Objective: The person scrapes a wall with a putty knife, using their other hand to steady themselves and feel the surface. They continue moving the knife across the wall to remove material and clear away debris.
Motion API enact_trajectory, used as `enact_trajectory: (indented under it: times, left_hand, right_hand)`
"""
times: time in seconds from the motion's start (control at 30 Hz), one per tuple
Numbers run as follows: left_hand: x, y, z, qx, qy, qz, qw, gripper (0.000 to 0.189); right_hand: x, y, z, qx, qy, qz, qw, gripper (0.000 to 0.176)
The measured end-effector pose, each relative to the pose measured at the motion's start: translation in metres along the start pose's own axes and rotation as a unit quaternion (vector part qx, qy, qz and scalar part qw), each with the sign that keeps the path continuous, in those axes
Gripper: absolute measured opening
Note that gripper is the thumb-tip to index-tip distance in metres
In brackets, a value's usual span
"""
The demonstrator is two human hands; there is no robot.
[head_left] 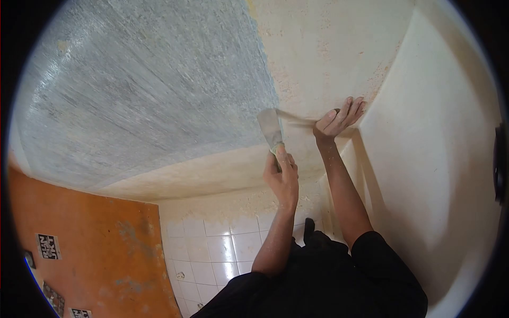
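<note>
Scraper clasped by fingers of left hand; blade just beyond them, at grey patch edge. Right hand flat, unclenched, on wall. Likely working that edge; next stroke calls for steady blade angle.

Most of the handle of the scraper lay hidden inside the left hand; whether the blade's edge touched the grey surface could not be told. A dark spot by the right hand was too small to make out. The bottom edge cut off the black shirt and a lower sticker. The round dark border cropped a dark object at far right, unidentifiable. Detail on the patterned piece at lower left was unreadable.
</note>
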State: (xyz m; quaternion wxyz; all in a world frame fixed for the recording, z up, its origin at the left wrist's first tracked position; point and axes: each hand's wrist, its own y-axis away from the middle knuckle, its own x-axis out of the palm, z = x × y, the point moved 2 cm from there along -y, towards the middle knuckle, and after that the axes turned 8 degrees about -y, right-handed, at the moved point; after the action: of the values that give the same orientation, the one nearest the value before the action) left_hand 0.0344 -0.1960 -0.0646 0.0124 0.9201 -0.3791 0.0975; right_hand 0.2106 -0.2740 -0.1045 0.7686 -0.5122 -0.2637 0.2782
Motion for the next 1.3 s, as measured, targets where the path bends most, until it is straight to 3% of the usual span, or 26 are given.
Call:
enact_trajectory:
  times: [0.6,0.7,0.77,0.83,1.07,1.3]
  left_hand:
    - [-0.010,-0.014,-0.007,-0.008,-0.002,0.026,1.000,0.034]
    - [-0.026,-0.014,0.016,-0.008,-0.022,0.038,0.999,0.034]
    - [-0.030,0.000,0.037,-0.025,-0.012,0.033,0.999,0.034]
    - [-0.032,0.010,0.056,-0.102,-0.037,0.030,0.994,0.034]
    - [-0.017,0.002,0.039,-0.044,-0.009,0.011,0.999,0.030]
    - [-0.015,0.000,0.040,-0.052,-0.027,0.010,0.998,0.030]
  right_hand:
    - [-0.001,-0.001,-0.001,-0.004,-0.009,0.016,1.000,0.053]
    - [-0.005,0.000,-0.001,-0.005,-0.007,0.021,1.000,0.053]
    - [-0.001,-0.003,-0.001,-0.010,-0.009,0.014,1.000,0.053]
    - [-0.002,-0.002,-0.002,-0.010,-0.005,0.021,1.000,0.053]
    - [-0.004,-0.001,0.000,-0.010,-0.009,0.028,1.000,0.053]
    - [-0.002,-0.003,0.000,-0.013,-0.009,0.031,0.999,0.053]
